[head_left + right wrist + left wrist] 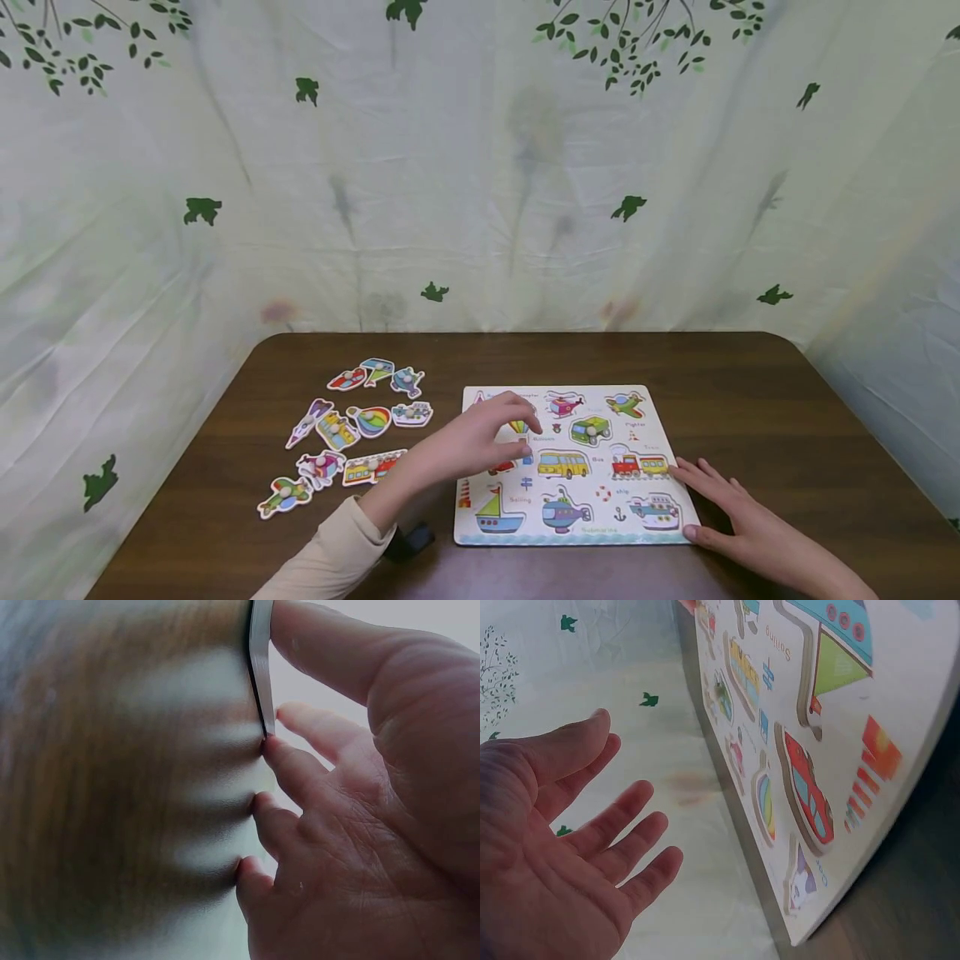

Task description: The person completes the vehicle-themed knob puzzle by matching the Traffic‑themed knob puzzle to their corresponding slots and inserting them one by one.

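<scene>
Puzzle board [600, 475] lies on the table [750, 400], long axis apparently left-right, right edge touched by my spread right hand [738, 508], left part under my empty, loosely parted left hand [476, 437], nearer the loose pieces [337, 429] toward the table's left edge.

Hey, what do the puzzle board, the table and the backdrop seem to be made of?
Puzzle board: likely wood or fibreboard, smooth and printed, judging by its flat, thick-edged shape. Table: brown wood or laminate, softly shiny, faintly grained. Backdrop: probably printed fabric, matte, visibly creased.
</scene>
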`<state>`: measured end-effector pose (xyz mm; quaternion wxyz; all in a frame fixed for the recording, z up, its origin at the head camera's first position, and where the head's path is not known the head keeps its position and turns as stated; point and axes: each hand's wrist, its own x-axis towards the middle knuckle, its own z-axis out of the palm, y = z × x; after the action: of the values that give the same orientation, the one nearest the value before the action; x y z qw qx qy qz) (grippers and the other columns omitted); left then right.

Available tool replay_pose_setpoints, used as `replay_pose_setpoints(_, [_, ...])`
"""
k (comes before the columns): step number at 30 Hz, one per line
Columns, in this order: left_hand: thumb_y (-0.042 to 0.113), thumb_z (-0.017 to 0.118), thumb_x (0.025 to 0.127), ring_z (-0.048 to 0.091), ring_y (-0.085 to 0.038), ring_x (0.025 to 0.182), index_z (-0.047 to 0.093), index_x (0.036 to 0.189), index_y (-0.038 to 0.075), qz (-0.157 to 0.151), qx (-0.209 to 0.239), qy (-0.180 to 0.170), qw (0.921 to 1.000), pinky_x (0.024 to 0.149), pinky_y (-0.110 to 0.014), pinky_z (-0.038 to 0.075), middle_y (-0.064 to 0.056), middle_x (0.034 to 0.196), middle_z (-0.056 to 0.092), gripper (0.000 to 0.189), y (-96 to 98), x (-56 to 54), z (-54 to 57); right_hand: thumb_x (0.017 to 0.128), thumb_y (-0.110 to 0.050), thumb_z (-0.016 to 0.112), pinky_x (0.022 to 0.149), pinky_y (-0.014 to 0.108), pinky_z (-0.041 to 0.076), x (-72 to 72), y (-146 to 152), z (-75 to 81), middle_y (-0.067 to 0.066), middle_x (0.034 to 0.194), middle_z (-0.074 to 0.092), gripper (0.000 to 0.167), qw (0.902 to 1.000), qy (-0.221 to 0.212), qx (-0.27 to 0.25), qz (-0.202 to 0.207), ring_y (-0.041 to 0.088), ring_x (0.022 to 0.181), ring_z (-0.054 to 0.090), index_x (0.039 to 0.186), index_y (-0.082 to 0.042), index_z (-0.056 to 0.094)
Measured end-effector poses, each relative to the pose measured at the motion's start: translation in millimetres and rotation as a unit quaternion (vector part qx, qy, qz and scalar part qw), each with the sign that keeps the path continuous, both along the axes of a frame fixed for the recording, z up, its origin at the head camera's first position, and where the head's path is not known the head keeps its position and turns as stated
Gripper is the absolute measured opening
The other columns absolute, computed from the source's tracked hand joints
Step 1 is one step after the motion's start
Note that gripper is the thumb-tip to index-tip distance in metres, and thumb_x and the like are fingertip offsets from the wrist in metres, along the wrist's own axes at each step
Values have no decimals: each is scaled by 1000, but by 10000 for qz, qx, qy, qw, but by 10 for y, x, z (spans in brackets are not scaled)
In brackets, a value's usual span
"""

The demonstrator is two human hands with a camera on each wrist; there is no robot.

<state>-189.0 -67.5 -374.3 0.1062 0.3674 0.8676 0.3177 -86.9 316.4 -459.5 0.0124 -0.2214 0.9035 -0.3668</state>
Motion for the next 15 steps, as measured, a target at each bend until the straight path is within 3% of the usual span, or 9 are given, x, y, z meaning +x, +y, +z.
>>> replay_pose_setpoints(3, [17,70,91,54,-23,114,68,111,18,0,63,65,10000,94,-36,44,4,121,57,19,-79,22,7,89,-21,72,113,55,-5,-6,-1,1,3,154,35,64,10000,-23,-27,-16,-17,136,3,146,-14,44])
replay_pose_setpoints(7, [15,70,91,56,-23,111,68,109,18,-7,145,153,9998,91,-35,45,4,119,58,18,-187,60,16,89,-20,72,105,71,-1,-6,-5,3,1,155,33,64,9999,-121,-113,-14,-18,136,3,147,-14,44])
replay_pose_setpoints(9, [15,70,90,56,-23,109,68,109,18,25,197,135,9997,91,-36,46,5,118,58,19,-237,80,13,90,-20,72,105,71,-1,-8,-7,8,7,155,34,65,9998,-151,-125,2,-18,135,3,147,-13,43])
replay_pose_setpoints(11, [14,71,90,57,-23,107,68,109,17,51,282,79,9996,91,-39,46,6,116,58,19,-284,100,4,90,-22,71,113,53,-6,-2,-8,9,14,153,35,65,9998,-170,-78,-27,-19,135,3,147,-15,43])
replay_pose_setpoints(13, [14,71,90,57,-23,109,67,109,16,107,325,47,9994,93,-42,46,7,115,58,19,-331,115,-6,90,-24,71,114,50,-8,4,-13,15,22,151,37,65,9997,-223,-100,-36,-20,134,3,147,-15,43])
replay_pose_setpoints(15, [14,71,90,57,-23,108,67,109,15,154,349,54,9993,93,-45,46,6,114,58,19,-386,134,-9,90,-25,71,113,34,-11,7,-19,13,21,151,37,65,9997,-234,-84,-28,-20,134,3,148,-16,43])
